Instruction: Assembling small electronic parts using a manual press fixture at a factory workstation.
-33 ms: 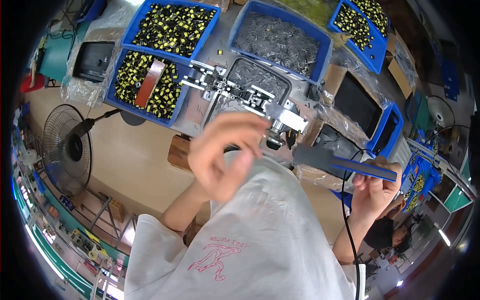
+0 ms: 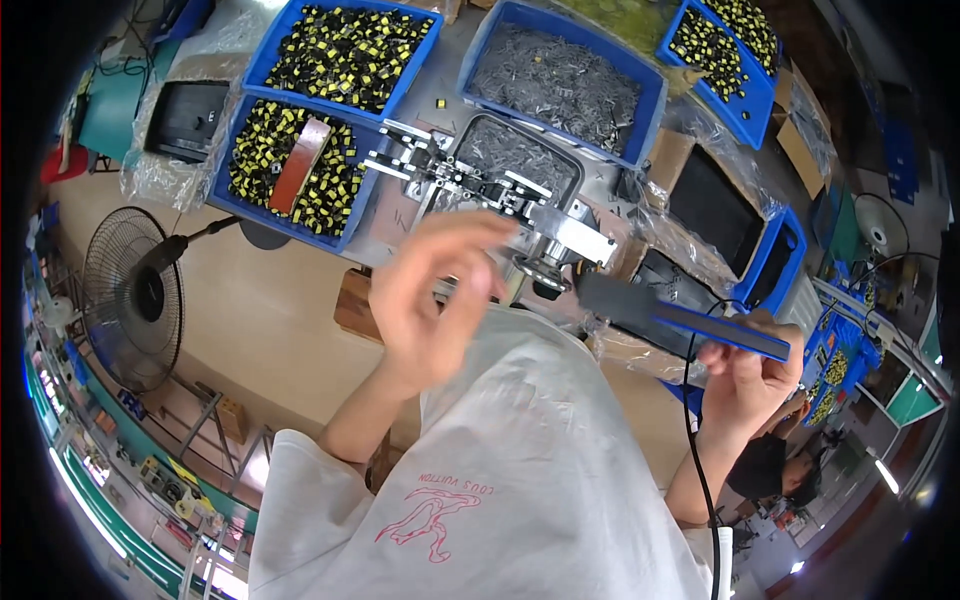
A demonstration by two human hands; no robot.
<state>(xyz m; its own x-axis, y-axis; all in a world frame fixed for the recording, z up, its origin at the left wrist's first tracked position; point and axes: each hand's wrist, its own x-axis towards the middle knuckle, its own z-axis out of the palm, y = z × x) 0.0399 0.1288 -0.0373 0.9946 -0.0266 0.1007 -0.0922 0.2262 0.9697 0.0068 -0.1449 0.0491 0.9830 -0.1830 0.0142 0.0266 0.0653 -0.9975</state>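
My right hand (image 2: 750, 375) is closed in a pinch on a long flat dark bar with blue edges (image 2: 720, 330). The bar's wider dark-grey end (image 2: 615, 298), blurred, reaches left toward the metal clamp fixture (image 2: 540, 215). Beside the near left part of that fixture is my left hand (image 2: 430, 300), fingers curved and thumb apart from them, smeared by motion. No object shows in it, and part of the fixture is hidden behind it. A round metal part (image 2: 542, 272) sits at the fixture's near right end.
Blue bins of yellow-and-black parts (image 2: 340, 60) (image 2: 245, 150) stand left; a red-brown strip (image 2: 300, 165) lies on the nearer one. Behind the fixture are a grey tray (image 2: 575, 170) and a blue bin (image 2: 650, 110) of small metal pieces. A black cable (image 2: 690, 430) hangs by my right arm.
My left hand has shifted slightly left. The bar in my right hand has swung a little left and up at its far end, nearer the fixture.
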